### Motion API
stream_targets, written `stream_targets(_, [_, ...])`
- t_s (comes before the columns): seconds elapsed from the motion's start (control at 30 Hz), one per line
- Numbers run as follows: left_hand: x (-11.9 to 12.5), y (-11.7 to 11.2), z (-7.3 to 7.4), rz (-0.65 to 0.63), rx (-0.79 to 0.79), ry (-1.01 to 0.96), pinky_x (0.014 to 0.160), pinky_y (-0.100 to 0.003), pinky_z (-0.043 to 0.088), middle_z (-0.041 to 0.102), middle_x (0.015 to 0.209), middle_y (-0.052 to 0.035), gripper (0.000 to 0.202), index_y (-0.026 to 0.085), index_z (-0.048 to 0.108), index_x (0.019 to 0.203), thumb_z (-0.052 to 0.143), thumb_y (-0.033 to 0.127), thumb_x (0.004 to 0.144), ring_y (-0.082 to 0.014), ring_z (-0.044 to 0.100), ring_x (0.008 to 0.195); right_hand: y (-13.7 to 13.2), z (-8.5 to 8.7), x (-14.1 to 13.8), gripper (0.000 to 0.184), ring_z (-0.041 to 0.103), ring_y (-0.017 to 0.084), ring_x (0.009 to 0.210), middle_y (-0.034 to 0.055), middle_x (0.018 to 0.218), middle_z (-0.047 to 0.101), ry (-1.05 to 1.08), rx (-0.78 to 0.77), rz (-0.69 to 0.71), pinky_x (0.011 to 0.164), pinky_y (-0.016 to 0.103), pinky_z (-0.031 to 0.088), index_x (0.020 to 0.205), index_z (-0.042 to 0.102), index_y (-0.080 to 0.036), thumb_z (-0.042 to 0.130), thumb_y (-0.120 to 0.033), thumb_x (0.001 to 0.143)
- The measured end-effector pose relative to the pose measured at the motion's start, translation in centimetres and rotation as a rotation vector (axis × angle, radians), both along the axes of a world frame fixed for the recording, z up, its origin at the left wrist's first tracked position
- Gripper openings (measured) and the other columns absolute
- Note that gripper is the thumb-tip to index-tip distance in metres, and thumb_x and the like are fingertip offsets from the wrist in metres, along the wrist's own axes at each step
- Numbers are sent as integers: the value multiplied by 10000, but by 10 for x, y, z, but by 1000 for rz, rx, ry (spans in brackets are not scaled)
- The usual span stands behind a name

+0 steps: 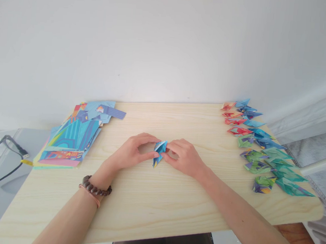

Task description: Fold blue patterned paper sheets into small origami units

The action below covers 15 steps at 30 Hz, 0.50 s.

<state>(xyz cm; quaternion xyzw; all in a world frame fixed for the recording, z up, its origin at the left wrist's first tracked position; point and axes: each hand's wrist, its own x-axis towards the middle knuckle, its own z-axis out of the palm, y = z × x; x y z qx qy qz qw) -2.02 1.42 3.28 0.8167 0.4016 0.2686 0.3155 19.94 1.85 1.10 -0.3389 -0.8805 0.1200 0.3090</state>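
A small blue folded-paper piece [160,149], with some yellow near its lower point, is held between my two hands above the middle of the wooden table [151,203]. My left hand [135,150] pinches its left side with thumb and fingers. On the right side, my right hand [183,155] grips it the same way, fingers curled. The piece has a pocket-like opening facing up and a tip pointing down toward me. Beaded bracelets circle my left wrist.
A stack of patterned paper sheets [74,137] lies at the table's left. Rows of finished folded-paper pieces, red and blue [238,131] farther back, green [291,171] nearer, line the right edge. Black cables [14,144] run on a grey surface beyond the left edge. A white wall [169,43] stands behind.
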Motion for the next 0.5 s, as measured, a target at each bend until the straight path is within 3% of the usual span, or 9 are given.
stream_targets(0.13, [-2, 1, 2, 2, -15, 8, 956, -329, 447, 625, 1132, -61, 376, 205, 592, 1139, 664, 327, 791, -196, 575, 1053, 2, -4, 1, 174, 554, 116, 639, 14, 731, 655, 43, 38, -38, 680, 269, 422, 953, 670, -182, 527, -158, 856])
stream_targets(0.27, [-5, 1, 1, -61, 39, 50, 971, -332, 438, 618, 1151, -56, 371, 213, 577, 1169, 632, 254, 804, -191, 556, 1082, 6, -7, 12, 253, 588, 123, 751, 26, 867, 674, 23, 64, 40, 712, 269, 430, 1071, 662, -245, 524, -168, 874])
stream_targets(0.5, [-10, 2, 0, -112, 94, 88, 944, -372, 440, 621, 1133, -63, 355, 238, 588, 1180, 602, 235, 826, -204, 532, 1065, 5, -7, 18, 305, 567, 152, 793, 53, 912, 654, -117, 190, 123, 728, 304, 446, 1147, 630, -234, 493, -157, 885])
